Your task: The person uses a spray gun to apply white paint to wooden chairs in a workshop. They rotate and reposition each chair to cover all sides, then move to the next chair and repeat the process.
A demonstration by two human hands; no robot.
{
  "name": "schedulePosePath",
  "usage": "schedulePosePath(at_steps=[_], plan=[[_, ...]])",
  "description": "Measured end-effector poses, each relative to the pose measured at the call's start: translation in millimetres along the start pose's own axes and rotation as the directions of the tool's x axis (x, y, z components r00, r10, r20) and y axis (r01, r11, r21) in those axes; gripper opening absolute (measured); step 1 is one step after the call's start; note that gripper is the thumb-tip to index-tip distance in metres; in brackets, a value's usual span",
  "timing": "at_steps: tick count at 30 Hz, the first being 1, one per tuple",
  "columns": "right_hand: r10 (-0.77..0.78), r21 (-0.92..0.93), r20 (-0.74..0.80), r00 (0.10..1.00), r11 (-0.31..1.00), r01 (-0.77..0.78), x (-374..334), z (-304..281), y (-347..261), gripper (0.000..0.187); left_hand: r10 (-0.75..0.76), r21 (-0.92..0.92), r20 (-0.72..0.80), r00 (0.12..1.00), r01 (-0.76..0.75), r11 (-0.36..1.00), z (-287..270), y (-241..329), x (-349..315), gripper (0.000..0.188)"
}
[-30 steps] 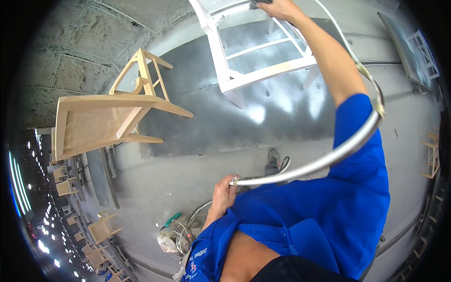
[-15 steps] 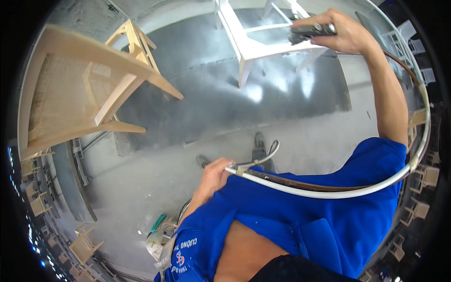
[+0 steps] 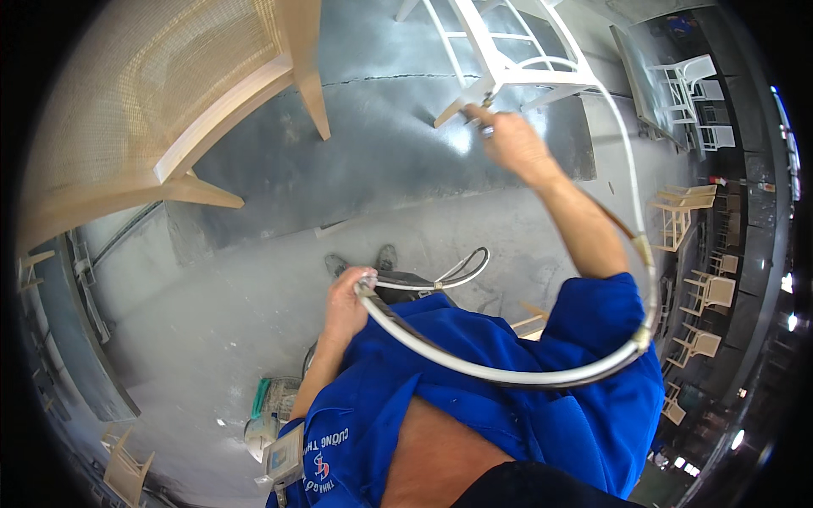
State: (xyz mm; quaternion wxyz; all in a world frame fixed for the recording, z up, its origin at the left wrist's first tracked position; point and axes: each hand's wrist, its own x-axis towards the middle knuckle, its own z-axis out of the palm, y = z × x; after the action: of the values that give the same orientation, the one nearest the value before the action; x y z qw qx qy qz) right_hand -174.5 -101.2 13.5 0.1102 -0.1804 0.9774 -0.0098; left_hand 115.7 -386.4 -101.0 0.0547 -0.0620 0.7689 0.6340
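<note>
My right hand (image 3: 518,148) is closed round a spray gun (image 3: 479,119), partly blurred, close to the near leg of a white-coated chair (image 3: 542,78). The lower end of that leg shows bare wood colour. Down by my waist, my left hand (image 3: 343,305) grips a bundled hose (image 3: 474,369), one white and one dark line taped together. The bundle loops across my front and up round my right arm. Beyond my left hand, a short loop of it hangs free over the floor.
A pale wooden chair with a woven cane panel (image 3: 212,102) fills the upper left. Underneath lies a dark floor sheet (image 3: 373,161). A container with a green item (image 3: 261,398) stands by my left arm. More white chairs (image 3: 690,80) and wooden chairs (image 3: 711,288) line the right.
My right hand and the spray gun have moved left and nearer, from the chair's right part to its near leg. The view has shifted; my left hand still holds the hose.
</note>
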Motion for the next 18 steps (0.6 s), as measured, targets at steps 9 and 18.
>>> schedulePosePath(at_steps=[9,18], plan=[[0.311,0.349,-0.026,0.95,0.893,-0.283,-14.3,158.0,-61.3,0.054,-0.218,0.411,0.127,0.968,0.149,0.9,-125.5,-49.5,20.0,0.058],[0.694,0.727,-0.521,0.497,0.666,-0.168,33.3,109.6,-119.5,0.053,0.082,-0.003,-0.826,0.557,-0.149,0.989,-316.8,-32.2,188.0,0.076]])
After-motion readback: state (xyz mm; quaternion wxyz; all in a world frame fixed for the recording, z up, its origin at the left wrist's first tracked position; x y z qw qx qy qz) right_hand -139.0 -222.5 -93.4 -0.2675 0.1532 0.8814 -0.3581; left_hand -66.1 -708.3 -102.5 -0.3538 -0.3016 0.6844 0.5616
